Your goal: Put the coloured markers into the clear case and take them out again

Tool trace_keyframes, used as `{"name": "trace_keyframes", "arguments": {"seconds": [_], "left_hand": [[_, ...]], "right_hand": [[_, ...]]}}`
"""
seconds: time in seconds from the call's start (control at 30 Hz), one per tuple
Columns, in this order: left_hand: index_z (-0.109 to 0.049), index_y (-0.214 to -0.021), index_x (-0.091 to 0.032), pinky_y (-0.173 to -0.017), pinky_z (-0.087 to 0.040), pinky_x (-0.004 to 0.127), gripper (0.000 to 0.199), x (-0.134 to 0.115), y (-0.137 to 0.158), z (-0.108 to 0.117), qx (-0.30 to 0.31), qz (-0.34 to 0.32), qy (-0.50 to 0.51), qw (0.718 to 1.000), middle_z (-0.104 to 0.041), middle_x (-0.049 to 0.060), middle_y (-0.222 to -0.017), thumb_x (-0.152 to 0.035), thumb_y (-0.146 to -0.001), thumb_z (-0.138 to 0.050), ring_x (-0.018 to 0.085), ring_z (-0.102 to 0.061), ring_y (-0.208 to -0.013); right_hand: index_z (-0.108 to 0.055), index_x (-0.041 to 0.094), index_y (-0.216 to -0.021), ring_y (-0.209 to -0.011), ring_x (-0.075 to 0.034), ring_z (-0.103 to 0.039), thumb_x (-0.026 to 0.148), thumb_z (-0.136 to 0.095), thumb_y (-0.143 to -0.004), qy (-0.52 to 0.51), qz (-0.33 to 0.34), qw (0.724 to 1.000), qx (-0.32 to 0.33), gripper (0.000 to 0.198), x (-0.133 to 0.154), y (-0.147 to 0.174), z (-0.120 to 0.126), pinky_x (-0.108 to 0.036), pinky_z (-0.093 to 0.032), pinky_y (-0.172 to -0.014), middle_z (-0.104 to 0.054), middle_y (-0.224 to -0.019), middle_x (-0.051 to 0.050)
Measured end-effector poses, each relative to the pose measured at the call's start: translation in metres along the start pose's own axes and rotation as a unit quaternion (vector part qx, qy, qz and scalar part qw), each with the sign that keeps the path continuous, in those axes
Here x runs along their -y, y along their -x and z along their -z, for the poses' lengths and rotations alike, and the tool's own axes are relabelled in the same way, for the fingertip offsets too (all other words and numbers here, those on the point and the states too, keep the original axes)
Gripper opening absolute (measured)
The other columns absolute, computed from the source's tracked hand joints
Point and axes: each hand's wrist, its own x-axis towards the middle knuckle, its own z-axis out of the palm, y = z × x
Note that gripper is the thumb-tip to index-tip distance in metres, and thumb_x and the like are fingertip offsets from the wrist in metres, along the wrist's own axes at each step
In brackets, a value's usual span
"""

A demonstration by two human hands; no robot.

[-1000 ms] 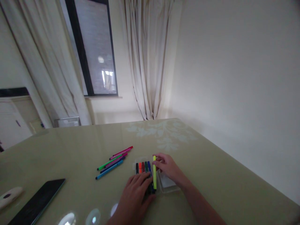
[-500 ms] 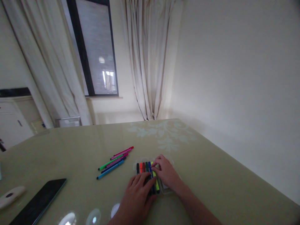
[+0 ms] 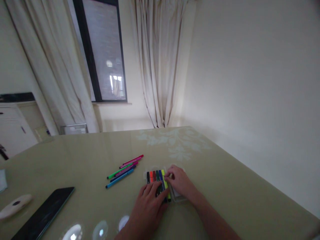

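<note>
A row of markers in several colours lies side by side in a clear plastic case [image 3: 178,200]. At the row's right end is a yellow marker [image 3: 165,184], beside a blue marker [image 3: 160,173]. My left hand [image 3: 151,203] rests flat over the lower part of the row, fingers stretched and covering several barrels. Its thumb and index finger reach toward the yellow marker. My right hand [image 3: 180,182] is bent over the case's right part, thumb and index fingertips drawn together against the yellow marker's right edge. Whatever is between those fingertips is hidden.
Several loose markers [image 3: 122,170], pink, green, dark and blue, lie left of the case. Further left are a black phone or tablet [image 3: 45,213] and a white oval object [image 3: 15,206]. Round clear discs [image 3: 100,230] sit at the near edge. A wall [image 3: 250,100] borders the table's right side.
My right fingertips have moved slightly right, from the gap by the blue marker to the yellow marker's outer edge. More of the yellow cap shows. My left hand stays on the row.
</note>
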Motion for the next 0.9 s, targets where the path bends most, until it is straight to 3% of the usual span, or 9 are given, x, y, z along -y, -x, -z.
{"name": "trace_keyframes", "arguments": {"seconds": [0.13,0.2,0.27,0.33,0.4,0.7,0.8,0.9], "left_hand": [[-0.061,-0.136,-0.034,-0.104,-0.046,0.040,0.037,0.014,-0.004,0.014,-0.028,0.023,0.039,0.999,-0.066,0.005,-0.135,-0.037,-0.100,-0.054,0.025,-0.061,-0.121],[-0.069,-0.124,-0.026,-0.098,-0.048,0.040,0.032,0.029,-0.004,0.027,-0.051,0.110,0.002,0.993,-0.071,0.009,-0.122,-0.030,-0.104,-0.045,0.025,-0.065,-0.109],[-0.071,-0.117,-0.018,-0.098,-0.047,0.045,0.034,0.048,-0.002,0.040,-0.062,0.213,-0.097,0.970,-0.070,0.014,-0.121,-0.021,-0.102,-0.040,0.030,-0.063,-0.112],[-0.068,-0.120,-0.013,-0.097,-0.045,0.049,0.034,0.064,0.003,0.051,-0.041,0.293,-0.182,0.938,-0.068,0.017,-0.122,-0.017,-0.100,-0.041,0.034,-0.061,-0.114],[-0.066,-0.120,-0.010,-0.094,-0.046,0.048,0.033,0.075,0.008,0.057,-0.009,0.330,-0.216,0.919,-0.068,0.017,-0.121,-0.018,-0.100,-0.042,0.035,-0.061,-0.114],[-0.065,-0.112,-0.016,-0.092,-0.045,0.043,0.027,0.078,0.010,0.051,0.032,0.317,-0.174,0.932,-0.067,0.014,-0.119,-0.021,-0.100,-0.041,0.032,-0.060,-0.114],[-0.063,-0.110,-0.015,-0.092,-0.045,0.046,0.028,0.083,0.008,0.052,-0.024,0.325,-0.140,0.935,-0.069,0.015,-0.112,-0.019,-0.100,-0.037,0.033,-0.062,-0.110],[-0.060,-0.104,-0.019,-0.083,-0.050,0.039,0.027,0.077,0.000,0.051,-0.129,0.317,0.054,0.938,-0.070,0.010,-0.101,-0.032,-0.102,-0.037,0.027,-0.066,-0.093]], "right_hand": [[-0.074,0.018,-0.082,-0.081,-0.018,-0.062,0.014,-0.068,-0.083,0.010,0.016,1.000,0.001,0.007,0.000,0.001,0.001,-0.028,-0.044,-0.076,-0.067,-0.087,-0.004],[-0.073,0.017,-0.082,-0.079,-0.017,-0.061,0.013,-0.066,-0.083,0.004,0.023,1.000,0.005,0.008,0.001,0.002,0.001,-0.027,-0.044,-0.075,-0.067,-0.087,-0.004],[-0.072,0.017,-0.083,-0.078,-0.016,-0.061,0.012,-0.064,-0.084,-0.005,0.028,1.000,0.011,0.009,0.002,0.002,0.002,-0.026,-0.043,-0.074,-0.066,-0.087,-0.004],[-0.072,0.017,-0.083,-0.078,-0.016,-0.061,0.011,-0.063,-0.085,-0.007,0.033,0.999,0.014,0.010,0.003,0.002,0.002,-0.026,-0.043,-0.074,-0.066,-0.087,-0.004],[-0.072,0.017,-0.084,-0.079,-0.017,-0.061,0.011,-0.063,-0.086,-0.002,0.034,0.999,0.011,0.011,0.003,0.001,0.002,-0.027,-0.044,-0.075,-0.066,-0.088,-0.005],[-0.077,0.016,-0.093,-0.083,-0.017,-0.063,0.015,-0.062,-0.092,-0.024,0.047,0.998,0.029,0.015,0.013,0.003,-0.005,-0.026,-0.045,-0.077,-0.068,-0.093,-0.007],[-0.080,0.016,-0.094,-0.083,-0.017,-0.064,0.018,-0.062,-0.094,-0.024,0.049,0.998,0.040,0.018,0.017,0.004,-0.005,-0.027,-0.045,-0.076,-0.068,-0.092,-0.007],[-0.080,0.016,-0.091,-0.082,-0.018,-0.063,0.023,-0.062,-0.094,-0.044,0.048,0.997,0.030,0.019,0.020,0.004,-0.006,-0.028,-0.045,-0.076,-0.068,-0.092,-0.007]]}}
